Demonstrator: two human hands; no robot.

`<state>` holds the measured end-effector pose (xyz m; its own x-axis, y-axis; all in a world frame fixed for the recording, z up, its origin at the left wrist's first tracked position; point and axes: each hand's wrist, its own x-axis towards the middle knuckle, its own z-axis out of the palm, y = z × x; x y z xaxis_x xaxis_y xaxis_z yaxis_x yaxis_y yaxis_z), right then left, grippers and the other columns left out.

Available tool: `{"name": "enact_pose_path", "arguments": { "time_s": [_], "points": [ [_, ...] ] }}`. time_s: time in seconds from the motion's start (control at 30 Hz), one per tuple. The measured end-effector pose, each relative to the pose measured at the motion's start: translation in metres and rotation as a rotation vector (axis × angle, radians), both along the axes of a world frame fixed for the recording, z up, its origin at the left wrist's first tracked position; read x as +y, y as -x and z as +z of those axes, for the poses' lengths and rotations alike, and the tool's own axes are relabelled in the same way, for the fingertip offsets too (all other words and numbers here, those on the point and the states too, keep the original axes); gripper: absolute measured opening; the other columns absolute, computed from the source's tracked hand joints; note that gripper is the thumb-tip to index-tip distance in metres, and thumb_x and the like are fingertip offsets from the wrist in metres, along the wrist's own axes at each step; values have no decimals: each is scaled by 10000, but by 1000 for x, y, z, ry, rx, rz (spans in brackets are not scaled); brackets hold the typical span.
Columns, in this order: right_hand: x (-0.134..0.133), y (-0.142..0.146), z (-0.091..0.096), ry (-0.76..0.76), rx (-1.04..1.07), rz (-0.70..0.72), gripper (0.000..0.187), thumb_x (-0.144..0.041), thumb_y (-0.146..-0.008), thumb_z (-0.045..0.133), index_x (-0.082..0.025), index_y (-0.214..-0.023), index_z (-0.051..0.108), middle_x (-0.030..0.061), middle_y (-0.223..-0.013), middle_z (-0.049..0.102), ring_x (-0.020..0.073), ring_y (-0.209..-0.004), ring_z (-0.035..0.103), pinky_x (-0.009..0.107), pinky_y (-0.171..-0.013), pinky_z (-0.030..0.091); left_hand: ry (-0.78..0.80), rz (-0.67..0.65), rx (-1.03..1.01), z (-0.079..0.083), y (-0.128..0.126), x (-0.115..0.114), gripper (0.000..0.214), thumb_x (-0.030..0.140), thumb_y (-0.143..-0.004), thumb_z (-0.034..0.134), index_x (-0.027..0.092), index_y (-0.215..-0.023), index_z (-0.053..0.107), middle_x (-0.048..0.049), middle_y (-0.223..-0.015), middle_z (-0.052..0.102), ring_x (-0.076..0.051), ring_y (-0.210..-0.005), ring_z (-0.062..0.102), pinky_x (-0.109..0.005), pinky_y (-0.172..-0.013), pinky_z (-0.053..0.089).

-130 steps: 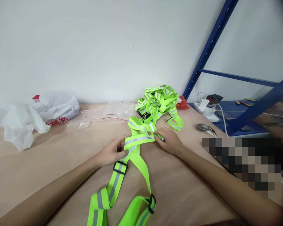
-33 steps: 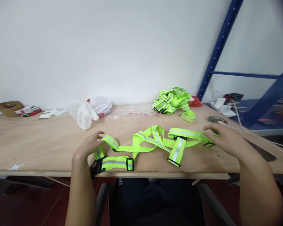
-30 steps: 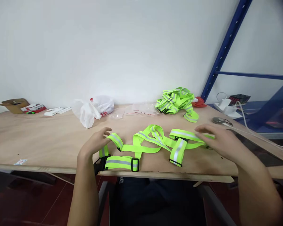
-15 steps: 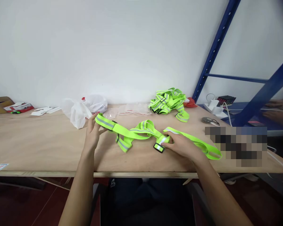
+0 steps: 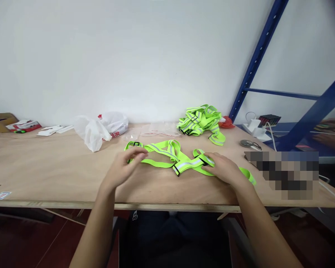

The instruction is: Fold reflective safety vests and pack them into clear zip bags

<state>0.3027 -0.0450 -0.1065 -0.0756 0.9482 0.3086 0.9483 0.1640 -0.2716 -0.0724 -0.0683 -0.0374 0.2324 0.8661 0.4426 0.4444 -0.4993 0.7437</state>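
A neon-green reflective harness (image 5: 190, 163) with grey stripes and black buckles lies loosely spread on the wooden table in front of me. My left hand (image 5: 124, 167) is over its left loop, fingers stretched out and apart from the thumb; part of the strap is hidden behind them. At the harness's right part, my right hand (image 5: 225, 168) has a green strap between its fingers and thumb, beside a black buckle. A strap end emerges to the right from under that wrist. Further back lies a tangled pile of similar green reflective straps (image 5: 202, 121).
White plastic bags (image 5: 93, 134) and clear zip bags (image 5: 160, 129) lie along the wall. Far left are an open cardboard box (image 5: 1, 124) and white pieces (image 5: 54, 130). A power strip (image 5: 254, 128) with chargers stands right, near a blue metal frame (image 5: 257, 63); a blurred patch covers something nearby.
My left hand has lowered and moved right, and the left strap has gone down onto the table. My right hand has shifted slightly right, and the front buckle has moved left.
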Motion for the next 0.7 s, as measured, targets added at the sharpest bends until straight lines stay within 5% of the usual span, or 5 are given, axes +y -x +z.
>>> {"name": "enact_pose_path", "arguments": {
  "time_s": [0.2, 0.3, 0.4, 0.53, 0.7],
  "points": [
    [-6, 6, 10, 124, 139, 176, 273, -267, -773, 597, -256, -997, 752, 69, -1036, 768, 281, -946, 701, 345, -837, 528, 14, -304, 434, -39, -71, -12, 604, 388, -929, 595, 274, -1501, 436, -108, -1564, 422, -315, -1391, 458, -461, -1143, 386],
    [-12, 12, 24, 204, 305, 294, 261, -295, -819, 530, -239, -945, 752, 48, -994, 769, 268, -911, 701, 353, -839, 540, 8, -192, 456, -62, -91, -13, 670, 365, -918, 598, 238, -1534, 369, -149, -1504, 486, -341, -1329, 506, -475, -1081, 430],
    [-16, 10, 32, 207, 477, 360, 290, -383, -866, 524, -223, -978, 738, 41, -1011, 758, 267, -947, 694, 362, -863, 544, 29, -55, 434, -68, -92, -9, 436, 232, -883, 535, 209, -1317, 575, -137, -1188, 692, -328, -1107, 627, -444, -948, 495],
    [-11, -3, 29, -105, 585, 68, 366, -447, -876, 549, -204, -1111, 688, 78, -1037, 731, 260, -897, 679, 362, -806, 540, 154, 14, 94, -54, -71, 2, 224, 221, -845, 462, 212, -1015, 607, -55, -874, 680, -232, -780, 664, -345, -713, 538],
    [-3, -13, 20, -373, 408, -193, 389, -345, -874, 532, -198, -1221, 628, 113, -1025, 684, 272, -932, 653, 371, -808, 517, 378, -33, -596, -37, -51, 21, 458, 552, -882, 489, 235, -1212, 487, -54, -1008, 637, -176, -614, 682, -246, -443, 483]
  ]
}}
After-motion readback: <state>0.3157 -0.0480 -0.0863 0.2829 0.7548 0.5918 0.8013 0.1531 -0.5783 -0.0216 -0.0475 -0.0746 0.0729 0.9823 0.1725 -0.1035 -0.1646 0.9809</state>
